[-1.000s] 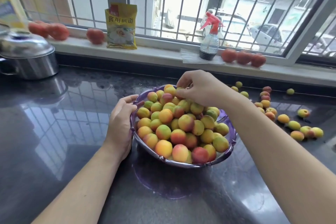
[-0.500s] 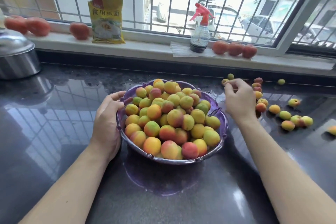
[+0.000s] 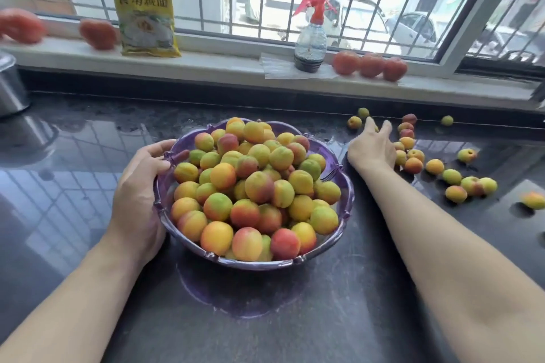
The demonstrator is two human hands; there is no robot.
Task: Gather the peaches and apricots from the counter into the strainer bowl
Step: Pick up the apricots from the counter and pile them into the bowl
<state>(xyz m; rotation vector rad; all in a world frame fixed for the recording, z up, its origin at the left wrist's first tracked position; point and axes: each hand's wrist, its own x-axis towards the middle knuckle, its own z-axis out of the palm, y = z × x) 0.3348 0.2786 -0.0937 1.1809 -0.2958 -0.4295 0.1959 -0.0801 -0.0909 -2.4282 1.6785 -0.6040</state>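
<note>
The translucent purple scalloped plastic strainer bowl [image 3: 345, 206] sits mid-counter, heaped with yellow, orange and red-blushed peaches and apricots [image 3: 253, 183], so most gathering looks done. The left hand [image 3: 138, 197] cups its left rim, fingers curled on the edge. The right hand [image 3: 372, 147], fingers spread and seemingly empty, reaches toward roughly 20 loose fruits [image 3: 451, 176] scattered toward the glossy black stone counter's [image 3: 88, 156] back right edge.

left hand [image 3: 138, 186]: curling, fingers wrapped, forearm angling inward | right hand [image 3: 372, 148]: reaching forward, fingers spreading loosely
</note>
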